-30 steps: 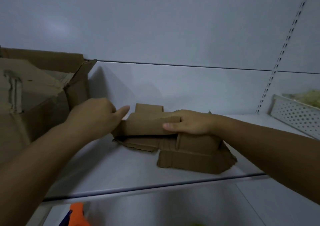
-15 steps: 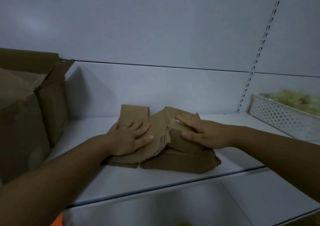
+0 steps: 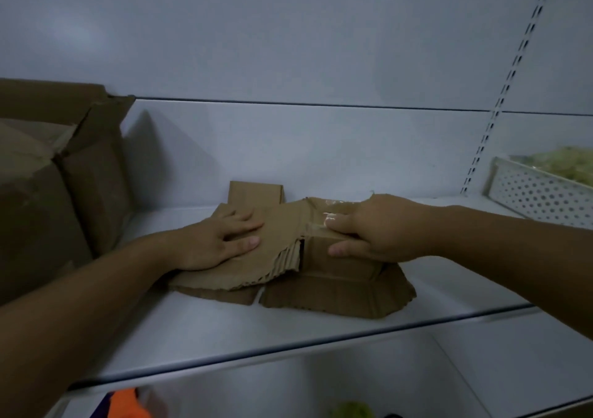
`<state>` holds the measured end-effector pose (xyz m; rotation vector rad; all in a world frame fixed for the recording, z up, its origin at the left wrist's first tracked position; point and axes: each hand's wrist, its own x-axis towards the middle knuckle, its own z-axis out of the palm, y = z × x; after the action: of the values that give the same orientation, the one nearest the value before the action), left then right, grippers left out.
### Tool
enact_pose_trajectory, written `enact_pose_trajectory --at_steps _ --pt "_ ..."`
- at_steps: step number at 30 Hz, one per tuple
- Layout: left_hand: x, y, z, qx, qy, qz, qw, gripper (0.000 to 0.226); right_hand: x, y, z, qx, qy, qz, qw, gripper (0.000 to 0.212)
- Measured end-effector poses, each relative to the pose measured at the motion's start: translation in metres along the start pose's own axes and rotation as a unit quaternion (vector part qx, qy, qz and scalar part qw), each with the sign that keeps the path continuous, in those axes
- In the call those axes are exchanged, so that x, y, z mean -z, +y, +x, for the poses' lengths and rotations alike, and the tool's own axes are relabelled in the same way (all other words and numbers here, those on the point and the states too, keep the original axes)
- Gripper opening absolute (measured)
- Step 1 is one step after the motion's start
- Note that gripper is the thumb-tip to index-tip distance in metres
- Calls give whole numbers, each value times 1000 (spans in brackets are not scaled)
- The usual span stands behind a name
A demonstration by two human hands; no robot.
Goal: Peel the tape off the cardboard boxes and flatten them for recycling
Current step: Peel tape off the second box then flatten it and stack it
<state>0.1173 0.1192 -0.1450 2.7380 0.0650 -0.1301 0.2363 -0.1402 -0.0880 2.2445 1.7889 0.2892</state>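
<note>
White shelving (image 3: 321, 331) carries the small cardboard box (image 3: 337, 295) at its middle. The box is torn open and half collapsed, with its long axis running left to right. Its raised right fold, where glossy tape (image 3: 330, 215) glints, is pinched between the thumb and fingers of the right hand (image 3: 375, 231). The left hand (image 3: 218, 244) presses flat, fingers straight, on the lowered left panel. Half a second earlier the right hand lay spread on top. A larger cardboard box (image 3: 48, 209) stands at the left.

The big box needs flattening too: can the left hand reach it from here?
Likely yes: the left hand lies flat on the small cardboard, gripping nothing, and nothing stands between it and the big box.
</note>
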Motion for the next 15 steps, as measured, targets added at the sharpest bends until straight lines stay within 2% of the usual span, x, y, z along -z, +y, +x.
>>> enact_pose_trajectory --at_steps 3,7,11,15 --pt "-1 -4 3 -7 -6 13 1000 79 -7 1 0 -9 2 60 998 50" --pt "-2 -9 5 -19 -13 22 999 79 -8 7 3 -51 -20 190 980 59" --pt "-3 -9 3 -19 -13 19 1000 81 -5 11 8 -58 -69 216 972 62" --pt "-4 -8 3 -24 -9 21 999 79 -7 16 10 -48 -76 231 969 61"
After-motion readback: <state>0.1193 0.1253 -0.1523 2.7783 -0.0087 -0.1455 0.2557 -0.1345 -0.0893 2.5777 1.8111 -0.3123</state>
